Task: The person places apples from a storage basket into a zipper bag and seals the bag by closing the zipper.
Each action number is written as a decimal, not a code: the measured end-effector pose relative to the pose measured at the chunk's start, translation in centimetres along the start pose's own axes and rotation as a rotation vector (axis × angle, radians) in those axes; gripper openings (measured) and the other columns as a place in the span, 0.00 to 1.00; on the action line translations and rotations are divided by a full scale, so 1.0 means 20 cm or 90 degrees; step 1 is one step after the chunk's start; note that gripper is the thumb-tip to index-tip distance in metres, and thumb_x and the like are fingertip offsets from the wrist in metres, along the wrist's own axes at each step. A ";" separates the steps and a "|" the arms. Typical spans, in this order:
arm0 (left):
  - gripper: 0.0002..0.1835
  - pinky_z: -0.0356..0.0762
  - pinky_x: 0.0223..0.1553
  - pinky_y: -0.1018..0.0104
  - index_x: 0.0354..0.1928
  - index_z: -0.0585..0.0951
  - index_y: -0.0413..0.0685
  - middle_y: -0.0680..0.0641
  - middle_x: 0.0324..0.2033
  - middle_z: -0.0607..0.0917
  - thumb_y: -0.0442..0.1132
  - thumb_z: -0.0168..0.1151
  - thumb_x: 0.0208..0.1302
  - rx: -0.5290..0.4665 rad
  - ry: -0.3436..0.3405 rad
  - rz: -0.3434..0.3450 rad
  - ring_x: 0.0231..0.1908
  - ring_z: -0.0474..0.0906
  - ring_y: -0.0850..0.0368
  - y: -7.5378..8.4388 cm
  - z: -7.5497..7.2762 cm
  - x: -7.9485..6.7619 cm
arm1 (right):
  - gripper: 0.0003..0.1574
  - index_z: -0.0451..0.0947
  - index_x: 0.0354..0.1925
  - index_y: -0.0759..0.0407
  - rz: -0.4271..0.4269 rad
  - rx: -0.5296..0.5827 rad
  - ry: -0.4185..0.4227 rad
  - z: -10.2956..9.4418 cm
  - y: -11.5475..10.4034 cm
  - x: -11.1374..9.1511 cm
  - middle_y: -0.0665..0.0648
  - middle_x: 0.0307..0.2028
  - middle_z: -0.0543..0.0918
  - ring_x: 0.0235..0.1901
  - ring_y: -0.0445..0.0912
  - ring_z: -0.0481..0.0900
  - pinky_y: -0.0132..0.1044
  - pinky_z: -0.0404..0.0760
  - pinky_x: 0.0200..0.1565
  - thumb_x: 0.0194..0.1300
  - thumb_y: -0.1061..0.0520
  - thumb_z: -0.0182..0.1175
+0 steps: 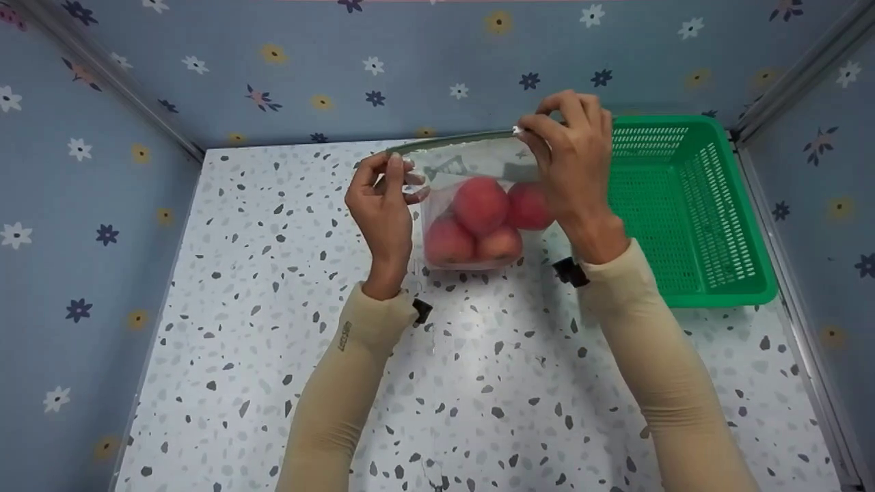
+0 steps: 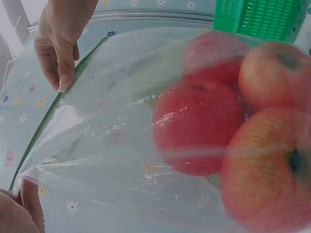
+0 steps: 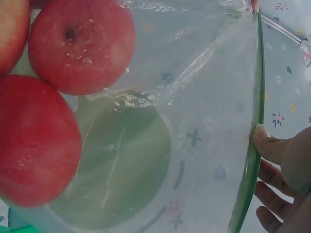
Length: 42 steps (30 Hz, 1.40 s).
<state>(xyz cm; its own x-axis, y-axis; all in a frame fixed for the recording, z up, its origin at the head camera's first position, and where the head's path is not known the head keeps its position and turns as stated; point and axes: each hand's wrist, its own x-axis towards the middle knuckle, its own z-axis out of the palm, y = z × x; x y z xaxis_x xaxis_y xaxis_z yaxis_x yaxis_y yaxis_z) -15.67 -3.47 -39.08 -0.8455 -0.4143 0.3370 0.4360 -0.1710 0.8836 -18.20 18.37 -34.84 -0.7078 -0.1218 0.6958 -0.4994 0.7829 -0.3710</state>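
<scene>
A clear plastic zip bag [image 1: 444,198] with a green strip along its mouth holds several red apples [image 1: 481,205]. The apples sit in its lower part, pressed together behind the film. At the left end of the green strip [image 3: 257,97], my left hand [image 1: 384,198] pinches the bag's corner between thumb and fingers. Farther right along the same strip, my right hand [image 1: 577,154] pinches it between thumb and finger. A small white spot shows at the right fingertips; whether it is a nail or a slider I cannot tell. The strip is stretched between both hands.
A green perforated plastic basket [image 1: 742,297] stands at the right, beside my right forearm. White speckled tabletop [image 1: 273,342] lies under everything. Blue flowered panels [image 1: 424,61] rise at the back and on both sides. Small black cameras sit at both wrists.
</scene>
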 end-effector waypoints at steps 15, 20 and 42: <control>0.07 0.88 0.29 0.65 0.43 0.83 0.34 0.45 0.33 0.84 0.28 0.56 0.79 0.001 0.002 0.001 0.28 0.85 0.56 0.00 -0.03 0.01 | 0.17 0.91 0.44 0.60 0.027 -0.002 -0.011 -0.07 0.06 -0.02 0.64 0.47 0.81 0.51 0.62 0.71 0.57 0.68 0.60 0.76 0.50 0.61; 0.07 0.88 0.29 0.65 0.43 0.83 0.34 0.45 0.33 0.84 0.28 0.56 0.79 -0.002 0.003 -0.002 0.28 0.85 0.56 -0.01 -0.04 0.01 | 0.17 0.91 0.43 0.60 0.033 -0.005 -0.007 -0.09 0.07 -0.03 0.64 0.47 0.82 0.51 0.62 0.71 0.58 0.67 0.59 0.76 0.50 0.61; 0.08 0.89 0.30 0.65 0.43 0.83 0.32 0.45 0.34 0.83 0.27 0.56 0.79 -0.001 0.007 0.004 0.28 0.84 0.57 -0.01 -0.07 0.01 | 0.17 0.92 0.42 0.62 0.068 -0.019 0.015 -0.17 0.16 -0.07 0.66 0.45 0.82 0.49 0.63 0.71 0.58 0.66 0.58 0.74 0.51 0.64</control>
<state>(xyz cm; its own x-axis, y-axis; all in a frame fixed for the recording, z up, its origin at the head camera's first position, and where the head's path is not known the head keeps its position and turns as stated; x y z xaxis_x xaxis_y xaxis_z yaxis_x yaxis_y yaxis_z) -15.49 -4.78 -39.72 -0.8398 -0.4244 0.3385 0.4413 -0.1704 0.8810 -17.05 23.16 -34.89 -0.7445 -0.0223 0.6673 -0.4058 0.8087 -0.4258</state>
